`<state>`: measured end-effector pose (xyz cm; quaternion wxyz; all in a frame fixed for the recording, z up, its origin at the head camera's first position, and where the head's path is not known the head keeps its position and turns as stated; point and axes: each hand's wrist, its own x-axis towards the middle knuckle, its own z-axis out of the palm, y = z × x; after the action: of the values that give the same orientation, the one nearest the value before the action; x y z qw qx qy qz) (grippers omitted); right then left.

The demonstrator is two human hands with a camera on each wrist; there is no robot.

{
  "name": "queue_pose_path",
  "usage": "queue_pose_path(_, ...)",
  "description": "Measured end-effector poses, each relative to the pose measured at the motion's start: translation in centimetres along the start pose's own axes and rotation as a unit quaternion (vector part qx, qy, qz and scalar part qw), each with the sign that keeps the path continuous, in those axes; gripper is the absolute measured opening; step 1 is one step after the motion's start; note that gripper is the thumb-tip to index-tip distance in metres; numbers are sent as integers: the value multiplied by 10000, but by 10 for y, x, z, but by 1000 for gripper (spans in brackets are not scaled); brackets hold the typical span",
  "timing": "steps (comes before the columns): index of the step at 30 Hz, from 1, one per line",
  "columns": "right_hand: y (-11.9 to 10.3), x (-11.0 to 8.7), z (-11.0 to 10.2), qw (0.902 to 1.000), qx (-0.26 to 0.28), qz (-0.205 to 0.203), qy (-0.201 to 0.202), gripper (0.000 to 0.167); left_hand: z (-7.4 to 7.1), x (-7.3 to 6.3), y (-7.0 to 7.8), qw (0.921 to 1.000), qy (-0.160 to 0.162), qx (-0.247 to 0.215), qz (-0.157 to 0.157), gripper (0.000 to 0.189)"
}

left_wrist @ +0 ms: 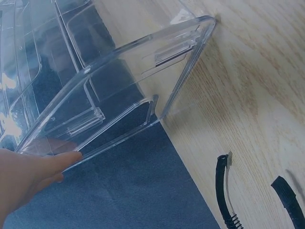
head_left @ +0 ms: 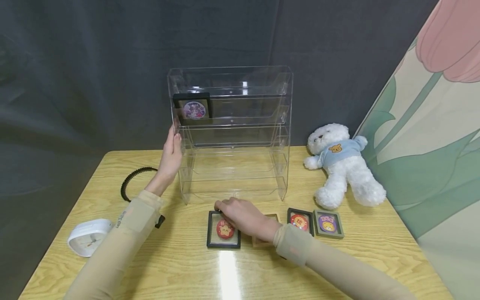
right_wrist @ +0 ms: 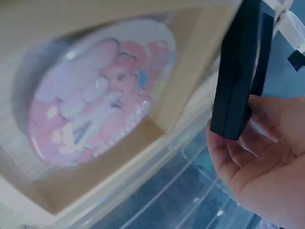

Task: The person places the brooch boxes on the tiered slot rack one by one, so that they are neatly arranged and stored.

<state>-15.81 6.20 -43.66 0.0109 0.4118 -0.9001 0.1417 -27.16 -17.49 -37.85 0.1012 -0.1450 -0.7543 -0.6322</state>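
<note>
My left hand (head_left: 172,155) grips the left side of a clear acrylic tiered display rack (head_left: 232,175); in the left wrist view the thumb and fingers (left_wrist: 66,160) lie on either side of its rim. A black frame (head_left: 192,109) with a purple round badge stands on an upper tier at the left. In front of the rack my right hand (head_left: 241,214) pinches the far edge of another black frame (head_left: 211,237), which holds a red badge (head_left: 225,229). The right wrist view shows its thumb and fingers around that frame's edge. Under the wrist sits a light wooden frame (right_wrist: 186,62) with a pink badge.
To the right are a black frame (head_left: 300,222) and a green frame (head_left: 328,224), each with a badge. A white teddy bear (head_left: 345,166) lies behind them. At left are a black headband (head_left: 129,181) and a white clock (head_left: 90,237). A dark curtain (head_left: 232,33) hangs behind.
</note>
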Motion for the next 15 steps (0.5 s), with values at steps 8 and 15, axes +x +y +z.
queue_pose_path(8,-1,2,-17,9996,66,-100,270,19,1,0,-1,10000,26,-5,11,57)
queue_pose_path(15,1,10,-46,9964,104,-296,784,22,0,0,-2,10000,27,17,82,57)
